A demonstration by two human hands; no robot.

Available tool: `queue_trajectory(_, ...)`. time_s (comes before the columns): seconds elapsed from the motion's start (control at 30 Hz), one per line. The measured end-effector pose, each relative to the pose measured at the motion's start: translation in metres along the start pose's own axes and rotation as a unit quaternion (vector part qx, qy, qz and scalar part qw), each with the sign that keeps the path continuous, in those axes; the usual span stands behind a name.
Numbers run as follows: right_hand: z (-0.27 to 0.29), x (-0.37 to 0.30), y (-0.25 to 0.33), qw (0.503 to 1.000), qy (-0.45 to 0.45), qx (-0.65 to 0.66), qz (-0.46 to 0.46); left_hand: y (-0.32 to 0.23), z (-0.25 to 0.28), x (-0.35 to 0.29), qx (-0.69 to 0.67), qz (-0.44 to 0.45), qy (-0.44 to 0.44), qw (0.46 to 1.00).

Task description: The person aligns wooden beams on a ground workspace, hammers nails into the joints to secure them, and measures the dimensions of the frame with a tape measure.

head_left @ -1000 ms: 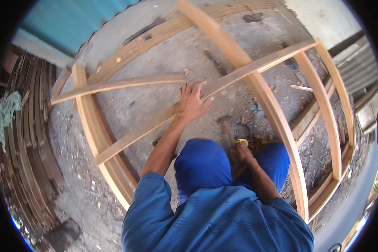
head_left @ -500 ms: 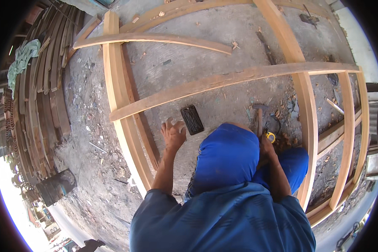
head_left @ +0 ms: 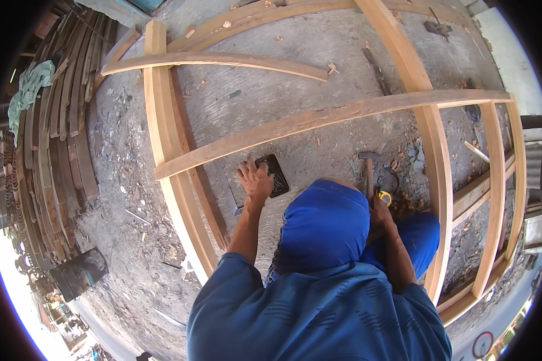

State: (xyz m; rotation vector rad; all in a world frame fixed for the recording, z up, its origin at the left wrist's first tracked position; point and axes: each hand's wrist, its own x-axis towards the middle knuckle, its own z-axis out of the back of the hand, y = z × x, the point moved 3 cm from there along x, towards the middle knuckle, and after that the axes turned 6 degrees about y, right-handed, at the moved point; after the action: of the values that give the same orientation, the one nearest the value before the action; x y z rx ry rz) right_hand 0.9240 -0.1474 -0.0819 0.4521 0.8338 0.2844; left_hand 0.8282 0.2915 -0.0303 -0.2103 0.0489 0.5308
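My left hand (head_left: 256, 180) is at the left edge of a shallow black tray (head_left: 275, 190) on the floor. Its fingers look bent and apart, with nothing visible in them. Thin pale pieces, perhaps nails, lie in the tray. My right hand (head_left: 380, 215) is closed around the wooden handle of a hammer (head_left: 369, 166), whose head points away from me beyond my knee. Against that hand's right side shows a yellow tape measure (head_left: 385, 197); whether it lies on the floor I cannot tell. Left of my left forearm lies a thin tool with a blue end (head_left: 238, 211).
A wooden beam (head_left: 319, 120) crosses in front of me, over a left post (head_left: 162, 126) and a right post (head_left: 442, 174). A shorter plank (head_left: 241, 59) lies farther off. Stacked boards (head_left: 72, 138) stand at far left. Wood chips litter the concrete floor.
My left hand has moved right and forward, from beside the black tray to its edge. The blue-ended tool now shows left of the forearm. My right hand keeps its hold on the hammer.
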Motion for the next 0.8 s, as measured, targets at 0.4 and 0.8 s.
queue_trajectory(0.4, 0.007, -0.001, 0.018, 1.0, 0.001, 0.004, -0.02, 0.023, -0.027, 0.005, -0.062, 0.085, -0.018, 0.994)
queue_trajectory(0.8, 0.019, -0.003, 0.028, 0.979, -0.055, 0.185, -0.07, -0.005, 0.038, -0.025, -0.576, 0.02, 0.044, 0.816)
